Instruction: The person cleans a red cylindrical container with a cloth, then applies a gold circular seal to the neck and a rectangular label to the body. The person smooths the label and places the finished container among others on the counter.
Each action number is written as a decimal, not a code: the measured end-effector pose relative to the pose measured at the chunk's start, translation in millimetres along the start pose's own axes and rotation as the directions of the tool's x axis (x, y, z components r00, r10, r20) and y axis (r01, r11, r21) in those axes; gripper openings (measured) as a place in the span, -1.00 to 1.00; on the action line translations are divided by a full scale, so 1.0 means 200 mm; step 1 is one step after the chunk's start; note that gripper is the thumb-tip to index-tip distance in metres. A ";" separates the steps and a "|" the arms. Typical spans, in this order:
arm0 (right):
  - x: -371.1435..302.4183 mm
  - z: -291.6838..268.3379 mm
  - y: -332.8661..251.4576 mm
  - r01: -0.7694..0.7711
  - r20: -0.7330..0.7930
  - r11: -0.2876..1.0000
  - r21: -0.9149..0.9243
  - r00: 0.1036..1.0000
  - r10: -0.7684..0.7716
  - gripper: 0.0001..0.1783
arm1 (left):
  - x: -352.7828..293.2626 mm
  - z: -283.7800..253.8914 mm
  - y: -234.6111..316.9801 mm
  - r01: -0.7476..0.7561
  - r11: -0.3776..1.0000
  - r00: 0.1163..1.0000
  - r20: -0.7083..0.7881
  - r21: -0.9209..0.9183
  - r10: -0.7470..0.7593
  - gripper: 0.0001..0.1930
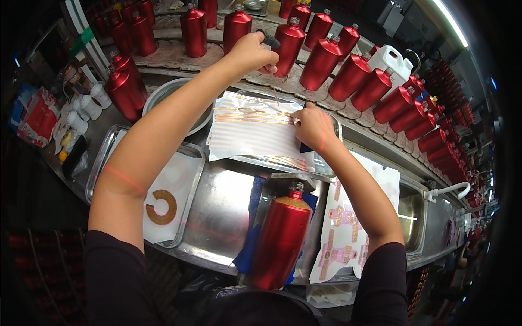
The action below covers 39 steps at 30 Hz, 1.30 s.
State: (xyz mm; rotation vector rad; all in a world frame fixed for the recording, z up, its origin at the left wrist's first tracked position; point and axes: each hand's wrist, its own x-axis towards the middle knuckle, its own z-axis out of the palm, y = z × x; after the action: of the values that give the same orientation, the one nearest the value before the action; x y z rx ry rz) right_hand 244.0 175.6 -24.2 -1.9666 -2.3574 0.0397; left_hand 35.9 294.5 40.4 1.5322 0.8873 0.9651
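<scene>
My left hand (254, 54) is raised before a red bottle (290, 46) on the conveyor, its fingers curled and one in a black finger cover. What it pinches is hidden; a thin strip (277, 99) rises toward it from a stack of white sheets with gold stripes (255, 133). On the stack's right edge my right hand (315, 127) is closed, fingertips at the gold strips. These sheets lie on a metal tray (326, 173). Closer to me, another red bottle (280, 239) with a gold shoulder band leans on a blue cloth (251, 223).
Several red bottles (318, 62) line the conveyor. At left are a round metal bowl (204, 122) and a tray (187, 217) holding a gold C-shaped piece (162, 207). Printed decal sheets (342, 239) lie right, beside a sink (411, 223) with a white faucet (451, 191). A white jug (390, 65) stands behind.
</scene>
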 end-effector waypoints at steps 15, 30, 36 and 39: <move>0.00 0.01 0.01 0.002 -0.027 0.994 0.106 1.000 0.000 -0.38 | 0.00 -0.02 -0.01 0.014 1.000 1.000 -0.009 -0.011 -0.014 -0.63; 0.04 0.07 -0.04 0.033 0.000 0.993 0.117 0.999 -0.033 -0.62 | 0.17 0.16 0.14 -0.054 0.969 0.997 -0.058 -0.241 0.041 -0.71; 0.04 0.05 -0.06 0.039 0.006 0.996 0.085 0.999 -0.039 -0.61 | 0.27 0.27 0.23 -0.104 0.931 0.995 -0.040 -0.349 0.096 -0.68; 0.04 0.04 -0.06 0.019 0.043 0.998 0.063 0.999 -0.022 -0.45 | 0.34 0.36 0.30 -0.118 0.916 0.992 -0.088 -0.383 0.091 -0.59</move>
State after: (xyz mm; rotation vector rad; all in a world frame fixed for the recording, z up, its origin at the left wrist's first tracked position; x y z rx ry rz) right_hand 229.5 182.1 -31.9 -1.9329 -2.3716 0.1542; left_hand 132.2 319.8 100.0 1.2199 0.6181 1.1984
